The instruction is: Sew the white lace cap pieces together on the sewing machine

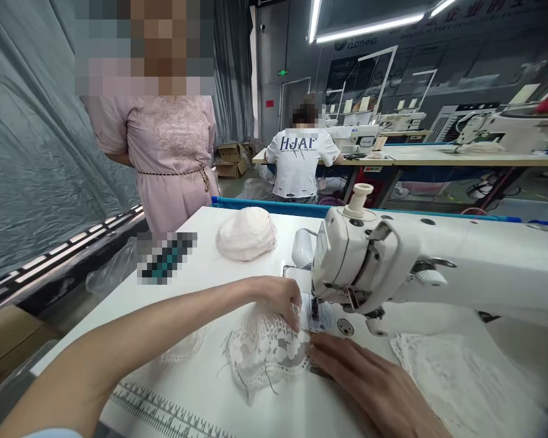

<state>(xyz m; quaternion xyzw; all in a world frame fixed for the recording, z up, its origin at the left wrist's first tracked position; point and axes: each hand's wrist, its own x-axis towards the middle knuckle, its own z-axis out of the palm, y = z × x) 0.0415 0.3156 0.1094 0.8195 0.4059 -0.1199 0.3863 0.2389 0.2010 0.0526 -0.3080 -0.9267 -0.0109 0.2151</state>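
A piece of white lace fabric [265,350] lies on the sewing machine table in front of the needle area, with dark loose threads on it. My left hand [281,298] is closed, its curled fingers pinching the lace's upper edge close to the presser foot [317,309]. Stretched out low over the table, my right hand [374,380] rests its fingertips at the right edge of the same lace; its thumb is hidden. The white sewing machine [347,255] stands just beyond both hands.
A pile of pale cup-shaped pieces [247,234] sits at the back of the table. More white lace [456,371] lies at right. A ruler scale [159,410] runs along the front edge. One person [173,140] stands at left; another [301,158] sits at a farther table.
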